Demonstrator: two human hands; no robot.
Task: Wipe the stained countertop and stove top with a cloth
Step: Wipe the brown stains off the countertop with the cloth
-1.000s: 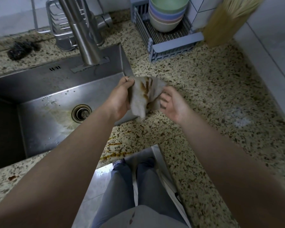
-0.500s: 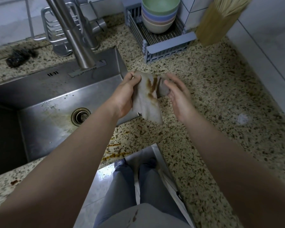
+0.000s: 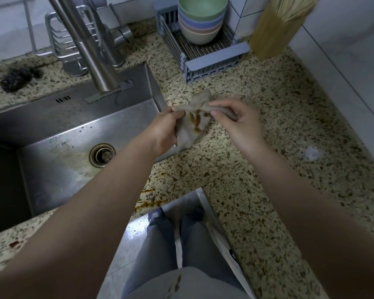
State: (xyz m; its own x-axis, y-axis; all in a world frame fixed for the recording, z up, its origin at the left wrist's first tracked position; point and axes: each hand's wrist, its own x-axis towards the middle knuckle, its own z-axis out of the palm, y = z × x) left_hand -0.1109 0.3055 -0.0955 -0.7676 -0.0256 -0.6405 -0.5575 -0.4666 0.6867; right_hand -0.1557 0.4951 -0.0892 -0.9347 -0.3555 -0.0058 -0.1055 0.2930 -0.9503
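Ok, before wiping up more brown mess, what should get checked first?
1. Both hands hold the cloth: ok, left hand and right hand pinch it.
2. Clean cloth face ready: not ok, brown streaks show.
3. Brown stain on the countertop edge gone: not ok.
4. Red spot near the sink gone: not ok.
5. Stove top: cannot tell, out of view.

We can read no text here. A small strip label [image 3: 109, 91] at the faucet's base on the sink rim [image 3: 52, 108], upper left of centre in the frame, carries print too blurred and small to make out.
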